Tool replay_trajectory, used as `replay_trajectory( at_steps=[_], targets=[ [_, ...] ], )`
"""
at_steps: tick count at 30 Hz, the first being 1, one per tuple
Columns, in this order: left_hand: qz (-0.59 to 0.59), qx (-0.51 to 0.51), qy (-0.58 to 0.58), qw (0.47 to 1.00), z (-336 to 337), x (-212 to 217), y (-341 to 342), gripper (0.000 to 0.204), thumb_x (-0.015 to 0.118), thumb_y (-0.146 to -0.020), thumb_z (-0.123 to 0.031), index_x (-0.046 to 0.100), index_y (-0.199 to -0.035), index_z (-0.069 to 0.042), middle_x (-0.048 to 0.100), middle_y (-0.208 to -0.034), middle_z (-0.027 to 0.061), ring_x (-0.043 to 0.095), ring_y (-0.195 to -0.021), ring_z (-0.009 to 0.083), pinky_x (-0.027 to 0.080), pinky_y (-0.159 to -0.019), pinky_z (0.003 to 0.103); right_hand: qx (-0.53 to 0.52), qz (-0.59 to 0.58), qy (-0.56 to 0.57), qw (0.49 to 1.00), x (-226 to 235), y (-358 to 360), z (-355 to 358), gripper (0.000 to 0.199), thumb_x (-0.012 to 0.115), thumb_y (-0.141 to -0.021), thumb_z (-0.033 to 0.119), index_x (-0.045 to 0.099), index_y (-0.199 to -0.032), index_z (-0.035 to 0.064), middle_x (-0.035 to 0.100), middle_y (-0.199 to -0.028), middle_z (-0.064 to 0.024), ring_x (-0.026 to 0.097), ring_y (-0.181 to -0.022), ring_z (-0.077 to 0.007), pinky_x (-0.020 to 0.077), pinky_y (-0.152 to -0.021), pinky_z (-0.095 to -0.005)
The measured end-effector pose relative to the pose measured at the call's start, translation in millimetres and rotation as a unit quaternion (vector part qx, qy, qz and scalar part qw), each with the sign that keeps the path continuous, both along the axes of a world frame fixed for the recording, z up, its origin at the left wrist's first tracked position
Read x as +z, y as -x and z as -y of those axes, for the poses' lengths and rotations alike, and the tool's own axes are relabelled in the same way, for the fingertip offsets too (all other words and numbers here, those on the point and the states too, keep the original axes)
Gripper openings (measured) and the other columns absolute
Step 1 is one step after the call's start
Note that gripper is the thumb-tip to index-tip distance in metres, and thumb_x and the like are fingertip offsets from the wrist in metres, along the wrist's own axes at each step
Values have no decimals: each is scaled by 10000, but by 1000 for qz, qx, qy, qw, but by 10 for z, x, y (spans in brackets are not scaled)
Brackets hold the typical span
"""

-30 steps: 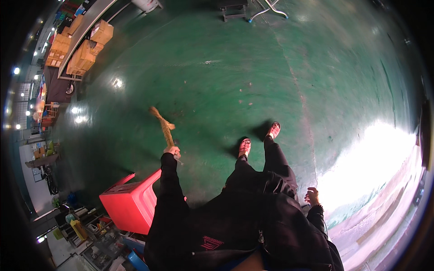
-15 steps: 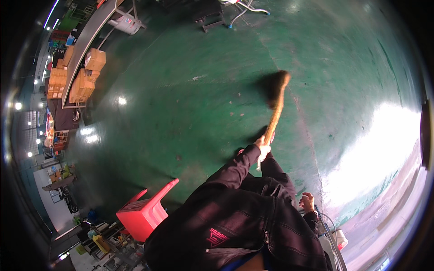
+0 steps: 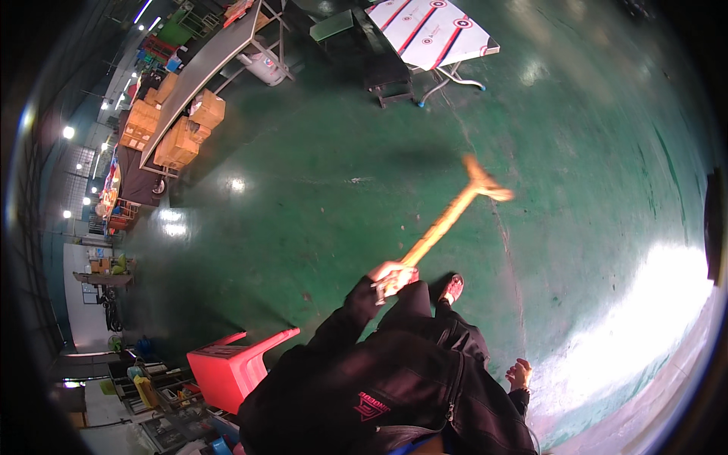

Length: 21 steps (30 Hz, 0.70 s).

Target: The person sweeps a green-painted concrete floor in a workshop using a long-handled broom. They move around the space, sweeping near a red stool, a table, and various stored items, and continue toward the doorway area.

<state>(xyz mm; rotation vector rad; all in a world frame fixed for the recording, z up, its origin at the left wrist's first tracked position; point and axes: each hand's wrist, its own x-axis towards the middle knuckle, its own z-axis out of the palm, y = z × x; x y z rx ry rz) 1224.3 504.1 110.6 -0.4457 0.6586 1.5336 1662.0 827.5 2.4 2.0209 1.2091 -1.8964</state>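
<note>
My left hand [image 3: 393,279] is closed round the lower end of a long yellow-brown stick with a T-shaped head [image 3: 444,225]. The stick slants away to the right in front of me, over the floor. Its head is blurred, and I cannot tell whether it touches the floor. My right hand [image 3: 519,374] hangs by my right side, with fingers loosely bent and apart and nothing seen in them. Below the stick, a foot [image 3: 453,289] shows on the green floor [image 3: 318,235].
To my left stands a red plastic stool [image 3: 227,371]. Ahead are a white patterned folding table [image 3: 432,34] and a dark bench [image 3: 388,76]. Cardboard boxes [image 3: 182,140] and a grey gas cylinder [image 3: 265,68] stand by a long table [image 3: 201,64] at the far left.
My left hand has moved left with the stick, which now slants more to the right and shows its T-shaped head. The view has shifted, bringing the white table in; a foot has come into sight.
</note>
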Motion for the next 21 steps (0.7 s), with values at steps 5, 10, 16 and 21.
replay_trajectory(
  at_steps=[5, 10, 16, 21],
  targets=[
    [294, 202, -42, 933, 868, -184, 130, 266, 456, -801, -59, 315, -581, -111, 316, -496, -43, 285, -353, 28, 263, -340, 143, 49, -10, 34, 998, -128, 428, -67, 290, 427, -689, 45, 467, -976, 58, 468, -584, -72, 482, -431, -166, 414, -357, -268],
    [143, 295, 111, 938, 1674, -674, 922, 310, 485, -746, -39, 298, -518, -135, 291, -436, -43, 284, -355, 48, 223, -330, 167, 35, 7, 31, 999, -83, 944, -146, 279, 420, -699, 34, 461, -974, 55, 466, -579, -78, 481, -427, -168, 418, -355, -277],
    [-28, 109, 233, 966, 2081, -1100, 2261, 381, 493, -700, -197, 249, -408, -172, 291, -370, -8, 283, -313, 118, 251, -329, 265, 19, 14, 0, 1000, 267, 1502, -111, 269, 428, -702, 41, 467, -968, 51, 485, -573, -92, 492, -427, -174, 426, -363, -283],
    [-213, 73, 174, 959, 1145, -1783, 3240, 361, 473, -737, -195, 291, -429, -141, 291, -360, 1, 279, -295, 143, 251, -322, 282, 11, 58, -17, 998, 595, 1977, -30, 254, 427, -717, 51, 467, -968, 46, 477, -560, -81, 488, -418, -167, 419, -362, -269]
  ],
)
